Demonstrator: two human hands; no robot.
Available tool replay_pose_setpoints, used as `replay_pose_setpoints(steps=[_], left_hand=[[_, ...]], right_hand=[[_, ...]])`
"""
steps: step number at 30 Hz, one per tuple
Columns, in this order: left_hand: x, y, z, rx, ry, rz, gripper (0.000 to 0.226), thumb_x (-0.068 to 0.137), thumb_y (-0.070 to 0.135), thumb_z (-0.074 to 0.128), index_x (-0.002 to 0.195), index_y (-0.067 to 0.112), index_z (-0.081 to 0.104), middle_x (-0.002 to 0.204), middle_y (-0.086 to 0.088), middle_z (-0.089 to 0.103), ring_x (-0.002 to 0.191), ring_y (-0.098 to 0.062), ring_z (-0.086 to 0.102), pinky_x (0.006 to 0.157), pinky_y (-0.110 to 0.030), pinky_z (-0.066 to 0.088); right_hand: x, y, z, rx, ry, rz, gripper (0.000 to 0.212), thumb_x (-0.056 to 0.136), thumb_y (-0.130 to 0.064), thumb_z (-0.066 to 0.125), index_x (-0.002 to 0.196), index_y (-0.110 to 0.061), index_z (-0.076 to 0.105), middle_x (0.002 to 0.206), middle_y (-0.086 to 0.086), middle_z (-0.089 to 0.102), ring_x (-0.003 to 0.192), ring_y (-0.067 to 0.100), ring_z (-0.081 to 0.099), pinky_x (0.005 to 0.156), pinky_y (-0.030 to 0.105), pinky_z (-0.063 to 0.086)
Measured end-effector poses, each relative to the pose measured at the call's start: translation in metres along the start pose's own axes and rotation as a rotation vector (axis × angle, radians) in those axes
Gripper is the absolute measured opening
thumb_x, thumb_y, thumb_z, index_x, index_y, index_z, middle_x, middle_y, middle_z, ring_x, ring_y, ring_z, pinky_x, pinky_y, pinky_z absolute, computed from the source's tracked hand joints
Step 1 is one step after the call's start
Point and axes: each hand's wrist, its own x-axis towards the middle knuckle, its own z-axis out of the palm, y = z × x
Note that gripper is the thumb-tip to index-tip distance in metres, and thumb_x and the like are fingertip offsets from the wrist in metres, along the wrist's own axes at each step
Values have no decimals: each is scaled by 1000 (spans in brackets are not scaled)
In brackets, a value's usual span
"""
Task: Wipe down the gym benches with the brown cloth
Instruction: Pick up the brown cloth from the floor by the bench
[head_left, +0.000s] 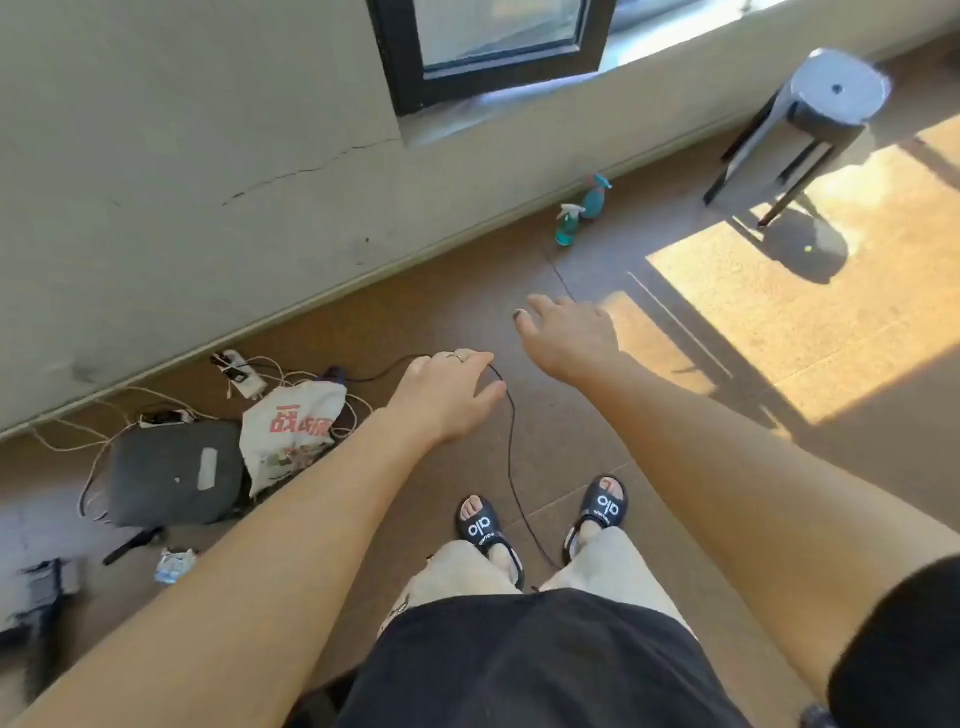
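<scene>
A: Any brown cloth or benches?
B: I can't make them out. Left hand (451, 393) and right hand (567, 332) reach out over the floor (597, 447), fingers loose, grasping nothing.
A: Farther out?
B: Black cable (511, 447), printed bag (291, 426), two spray bottles (576, 215), a stool (810, 111).

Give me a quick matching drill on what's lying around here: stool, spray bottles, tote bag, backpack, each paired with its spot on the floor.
Things:
1. stool
2. spray bottles
3. tote bag
4. backpack

Places:
A. far left, among the white cables
B. at the foot of the wall, under the window
C. upper right, beside the sunlit patch
D. just right of the backpack, near the power strip

Pairs: 1-C, 2-B, 3-D, 4-A
</scene>
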Motion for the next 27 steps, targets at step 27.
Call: replay_pose_setpoints(steps=[27], left_hand=[[49,542,129,558,-447,899,56,109,52,30,160,28,35,165,0,37,147,-28,40,118,-45,30]], right_hand=[[-266,521,6,548,198,1036,53,109,-46,24,150,-20,46,151,15,50,141,37,41,116,52,28]])
